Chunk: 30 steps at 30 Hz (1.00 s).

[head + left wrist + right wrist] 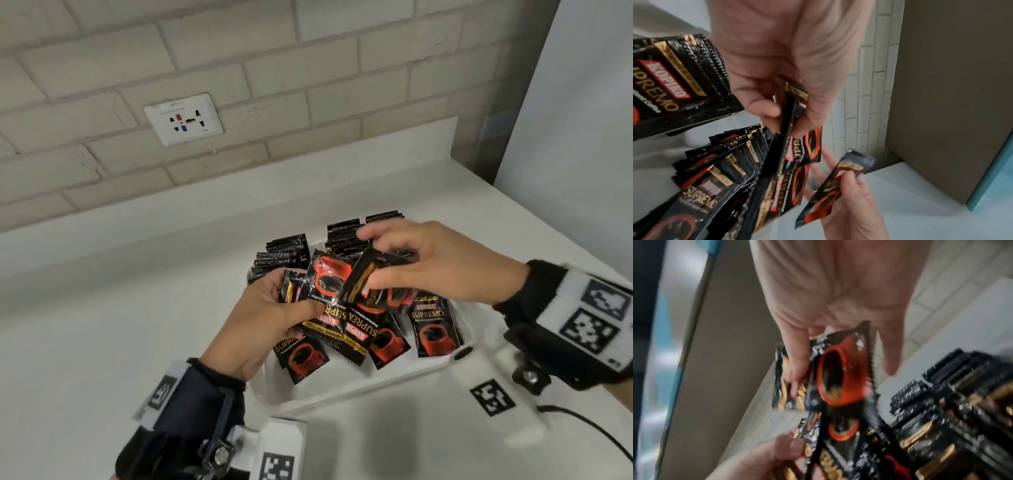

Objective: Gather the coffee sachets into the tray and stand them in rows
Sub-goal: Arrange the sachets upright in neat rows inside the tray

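— Head view first: where are the Kopiko Supremo sachets (433,327)?

— Most are in the white tray (376,383) on the counter (102,325) — some standing on edge at the back (344,234), several lying flat in front. The left hand (263,318) grips a fanned bunch (337,308) above the tray; the right hand (442,263) pinches a single sachet (368,274) between thumb and fingers.

— How will they handle?

— Light, thin, glossy film, probably slippery and floppy. I'd pinch near the crimped, serrated end and stand each one against its neighbours, or it may topple.
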### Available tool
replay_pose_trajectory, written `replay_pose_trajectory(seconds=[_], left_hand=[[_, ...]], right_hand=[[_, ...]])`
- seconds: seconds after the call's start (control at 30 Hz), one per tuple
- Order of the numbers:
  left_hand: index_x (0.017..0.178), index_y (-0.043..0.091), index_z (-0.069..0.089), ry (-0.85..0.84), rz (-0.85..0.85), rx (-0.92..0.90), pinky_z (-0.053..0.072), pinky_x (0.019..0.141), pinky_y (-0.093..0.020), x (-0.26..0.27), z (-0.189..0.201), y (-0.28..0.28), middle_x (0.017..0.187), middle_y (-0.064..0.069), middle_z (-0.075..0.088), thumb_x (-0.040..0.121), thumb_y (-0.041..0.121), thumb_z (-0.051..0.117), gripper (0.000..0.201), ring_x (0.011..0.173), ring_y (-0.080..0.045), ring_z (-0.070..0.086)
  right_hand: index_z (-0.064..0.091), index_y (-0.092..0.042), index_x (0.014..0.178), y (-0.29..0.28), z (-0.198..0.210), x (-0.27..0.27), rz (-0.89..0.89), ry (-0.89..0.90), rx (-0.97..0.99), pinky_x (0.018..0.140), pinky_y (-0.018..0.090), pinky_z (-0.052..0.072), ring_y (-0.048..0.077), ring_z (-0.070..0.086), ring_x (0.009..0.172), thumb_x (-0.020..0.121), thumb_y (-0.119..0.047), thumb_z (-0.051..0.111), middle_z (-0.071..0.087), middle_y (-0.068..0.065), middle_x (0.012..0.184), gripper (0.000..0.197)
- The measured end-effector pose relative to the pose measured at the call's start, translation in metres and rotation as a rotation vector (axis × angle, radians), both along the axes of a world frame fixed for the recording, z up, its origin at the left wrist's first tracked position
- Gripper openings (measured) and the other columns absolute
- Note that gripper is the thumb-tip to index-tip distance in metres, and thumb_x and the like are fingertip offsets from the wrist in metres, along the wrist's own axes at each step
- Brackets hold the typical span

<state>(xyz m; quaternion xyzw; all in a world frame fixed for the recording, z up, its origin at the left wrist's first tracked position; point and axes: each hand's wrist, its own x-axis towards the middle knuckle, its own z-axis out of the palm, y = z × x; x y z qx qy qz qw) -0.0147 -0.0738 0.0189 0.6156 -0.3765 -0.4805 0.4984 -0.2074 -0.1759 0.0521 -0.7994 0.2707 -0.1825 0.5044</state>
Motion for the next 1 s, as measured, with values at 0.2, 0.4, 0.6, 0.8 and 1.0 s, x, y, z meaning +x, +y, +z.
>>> replay_pose_trajectory(seconds=[0.2,0.4,0.6,0.8,1.0], left_hand=[[0.095,0.016,0.060,-0.110,-0.094,-0.038,0.052,0.078,-0.043,-0.009,0.006,-0.005,0.089,-0.007,0.067,0.063,0.002,0.075,0.039,0.080,-0.023,0.063],[0.102,0.010,0.060,0.288,-0.039,-0.154,0.055,0.066,-0.026,-0.024,-0.007,0.003,0.086,-0.004,0.070,0.076,0.023,0.065,0.029,0.074,-0.014,0.065],[0.111,0.017,0.060,0.286,0.067,-0.279,0.056,0.074,-0.030,-0.036,0.002,-0.010,0.101,-0.004,0.070,0.088,0.021,0.048,0.025,0.088,-0.015,0.066],[0.096,0.018,0.063,0.197,0.170,-0.333,0.048,0.045,-0.016,-0.024,0.023,-0.022,0.083,-0.002,0.069,0.093,0.011,0.049,0.016,0.064,-0.012,0.062],[0.087,0.020,0.064,-0.003,0.173,-0.378,0.045,0.047,-0.018,-0.012,0.037,-0.024,0.074,0.005,0.071,0.083,0.017,0.062,0.005,0.060,-0.011,0.060]], right_hand=[[0.064,-0.018,0.079,0.014,-0.020,0.015,0.041,-0.005,0.197,0.063,0.031,0.058,0.014,0.068,0.069,0.077,-0.011,0.069,0.069,-0.001,0.083,0.009],[0.062,-0.015,0.092,0.026,-0.040,0.027,-0.326,-0.395,0.522,0.050,0.021,0.052,0.008,0.065,0.061,0.084,-0.007,0.060,0.069,0.002,0.083,0.012],[0.051,-0.015,0.119,0.014,-0.018,0.047,-0.303,-0.403,0.449,0.089,0.040,0.052,0.020,0.063,0.101,0.095,-0.017,0.047,0.063,0.007,0.114,0.024],[0.052,-0.014,0.109,-0.006,0.023,0.038,-0.158,-0.198,0.060,0.089,0.031,0.051,0.011,0.064,0.092,0.093,-0.017,0.049,0.063,0.001,0.104,0.016],[0.063,-0.018,0.081,-0.016,0.039,0.032,-0.163,-0.109,-0.125,0.058,0.013,0.051,-0.001,0.058,0.054,0.079,-0.018,0.069,0.064,-0.009,0.066,0.006]])
